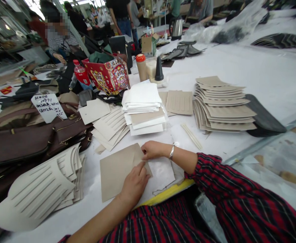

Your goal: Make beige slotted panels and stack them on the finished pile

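A flat taupe panel [116, 172], like fabric or thin leather, lies on the white table in front of me. At its right edge, my right hand [153, 149] is closed with its fingertips pinched on the far corner. My left hand [135, 180] rests lower on the same edge, fingers bent together and gripping there; its fingertips are partly hidden. A narrow strip of the panel near both hands looks folded or lifted. Under and beside it, a white sheet [163, 173] lies near the table's yellow edge [168, 193].
Pleated taupe panels [221, 108] are stacked at right, near thin pale strips [191, 136]. White sheets [144, 98] form a pile ahead. Pale ribbed pieces [41, 189] and brown bags [18, 145] lie left. A red patterned bag [107, 74] and lidded cup [141, 67] stand behind; people work beyond.
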Motion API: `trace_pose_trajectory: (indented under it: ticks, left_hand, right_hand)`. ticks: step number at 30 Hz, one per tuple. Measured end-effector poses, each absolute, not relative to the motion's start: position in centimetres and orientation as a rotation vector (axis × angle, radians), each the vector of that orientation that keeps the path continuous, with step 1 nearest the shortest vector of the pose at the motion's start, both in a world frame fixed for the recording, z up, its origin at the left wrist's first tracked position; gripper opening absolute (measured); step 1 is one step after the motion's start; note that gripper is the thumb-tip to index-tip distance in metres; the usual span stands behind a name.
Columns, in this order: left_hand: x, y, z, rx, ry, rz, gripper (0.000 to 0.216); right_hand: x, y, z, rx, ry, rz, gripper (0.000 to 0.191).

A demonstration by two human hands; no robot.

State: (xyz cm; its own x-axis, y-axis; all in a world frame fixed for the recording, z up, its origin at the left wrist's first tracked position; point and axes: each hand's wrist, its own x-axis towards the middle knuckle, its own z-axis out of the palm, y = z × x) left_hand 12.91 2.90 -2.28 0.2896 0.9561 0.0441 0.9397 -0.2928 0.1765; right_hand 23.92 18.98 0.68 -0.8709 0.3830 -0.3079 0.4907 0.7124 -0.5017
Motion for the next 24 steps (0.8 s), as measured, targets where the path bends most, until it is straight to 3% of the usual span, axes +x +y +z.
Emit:
trace_pose_trajectory:
  ticks: [21,24]
  left_hand:
    - [13.0,4.4,-1.8,2.432,1.753,-0.033,0.013]
    - [12.7,4.5,-1.1,2.395,1.728,-0.002,0.014]
  right_hand:
    - [21.1,21.7,-0.2,0.992,2.766,-0.669,0.019]
    - [21.5,21.1,0.3,1.087,2.745,-0.637,0.03]
